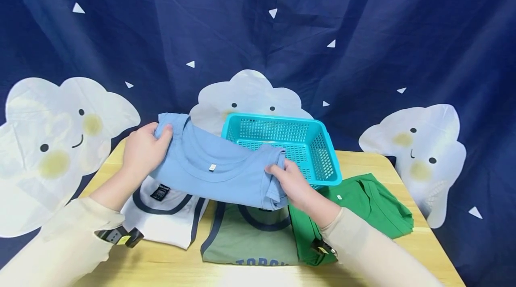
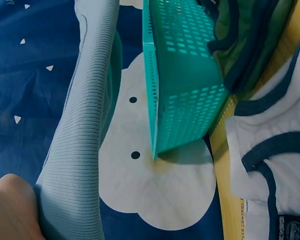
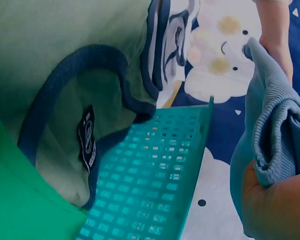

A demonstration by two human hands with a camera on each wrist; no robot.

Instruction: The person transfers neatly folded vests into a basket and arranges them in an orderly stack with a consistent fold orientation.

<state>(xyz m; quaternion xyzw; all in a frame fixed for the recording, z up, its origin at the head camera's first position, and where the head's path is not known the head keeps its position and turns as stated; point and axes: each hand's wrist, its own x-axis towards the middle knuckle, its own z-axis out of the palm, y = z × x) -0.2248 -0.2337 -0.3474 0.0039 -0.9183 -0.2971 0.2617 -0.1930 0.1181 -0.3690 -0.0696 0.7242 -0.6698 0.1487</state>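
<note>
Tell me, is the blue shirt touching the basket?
Apart. The right wrist view shows the dark backdrop in a gap between the blue shirt and the basket; the left wrist view shows a gap too.

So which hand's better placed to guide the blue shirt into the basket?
Probably the right hand: it grips the blue shirt closer to the basket than the left hand does.

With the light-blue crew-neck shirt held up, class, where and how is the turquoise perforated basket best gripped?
Grip the turquoise perforated basket by its right-hand rim, probably coming from the right and above: that raised edge shows uncovered, while the light-blue crew-neck shirt hides the near-left corner.
</note>
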